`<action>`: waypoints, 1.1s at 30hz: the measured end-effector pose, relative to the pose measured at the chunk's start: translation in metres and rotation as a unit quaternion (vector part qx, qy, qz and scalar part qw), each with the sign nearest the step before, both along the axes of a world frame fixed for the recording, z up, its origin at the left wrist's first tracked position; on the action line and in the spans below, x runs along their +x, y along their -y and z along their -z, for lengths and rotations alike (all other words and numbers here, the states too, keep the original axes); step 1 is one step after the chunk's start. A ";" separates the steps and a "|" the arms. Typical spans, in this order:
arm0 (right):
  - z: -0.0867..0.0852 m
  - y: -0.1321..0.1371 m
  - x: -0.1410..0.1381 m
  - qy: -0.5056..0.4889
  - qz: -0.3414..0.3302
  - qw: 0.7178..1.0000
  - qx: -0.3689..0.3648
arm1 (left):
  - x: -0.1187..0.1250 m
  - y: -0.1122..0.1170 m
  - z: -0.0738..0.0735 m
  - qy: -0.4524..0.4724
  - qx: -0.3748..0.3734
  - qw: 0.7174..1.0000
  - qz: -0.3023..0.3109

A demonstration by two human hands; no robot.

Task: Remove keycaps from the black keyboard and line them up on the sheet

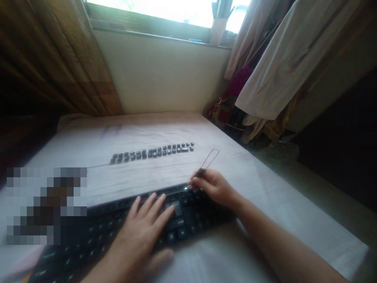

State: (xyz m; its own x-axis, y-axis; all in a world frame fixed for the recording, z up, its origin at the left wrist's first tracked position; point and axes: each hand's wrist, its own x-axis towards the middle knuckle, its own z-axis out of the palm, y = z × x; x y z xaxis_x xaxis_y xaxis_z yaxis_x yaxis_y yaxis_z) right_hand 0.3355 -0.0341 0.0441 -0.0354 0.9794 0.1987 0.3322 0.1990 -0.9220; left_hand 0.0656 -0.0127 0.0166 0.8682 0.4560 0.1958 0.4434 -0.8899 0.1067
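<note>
A black keyboard [100,228] lies at a slant across the light sheet, its near left end close to the bottom edge. My left hand [141,232] rests on its keys with the fingers spread. At the keyboard's upper right part, my right hand [213,186] is closed in a pinch on a wire keycap puller [210,158]. The puller's thin wire loop sticks up past the fingers, and a dark part of it shows at the fingertips. What lies right under those fingertips is blurred. Beyond the keyboard, loose black keycaps [153,152] are set out in two rows.
The light sheet [279,204] covers a flat surface running back to the wall [161,74]. A blurred-out patch [47,208] hides something at the left. A brown curtain [97,78] hangs at the left, clothes [273,78] at the right. A window [165,10] is at the back.
</note>
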 end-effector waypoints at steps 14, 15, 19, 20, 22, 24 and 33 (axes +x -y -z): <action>-0.013 0.024 -0.055 0.059 -0.057 0.982 0.171 | 0.007 0.001 -0.023 0.201 -0.119 0.969 -0.081; -0.012 0.025 -0.057 0.056 -0.062 0.981 0.174 | 0.007 0.002 -0.024 0.209 -0.140 0.964 -0.088; -0.009 0.027 -0.064 0.049 -0.069 0.978 0.191 | 0.008 0.004 -0.024 0.222 -0.222 0.942 -0.118; -0.008 0.027 -0.065 0.048 -0.069 0.976 0.199 | 0.008 0.003 -0.024 0.224 -0.240 0.936 -0.125; -0.008 0.027 -0.066 0.045 -0.068 0.973 0.217 | 0.008 0.002 -0.023 0.225 -0.271 0.926 -0.133; -0.007 0.026 -0.067 0.048 -0.066 0.969 0.233 | 0.008 0.001 -0.023 0.222 -0.293 0.920 -0.136; 0.004 0.021 -0.052 0.221 0.008 0.926 0.306 | 0.005 0.000 -0.019 0.261 -0.320 0.891 -0.190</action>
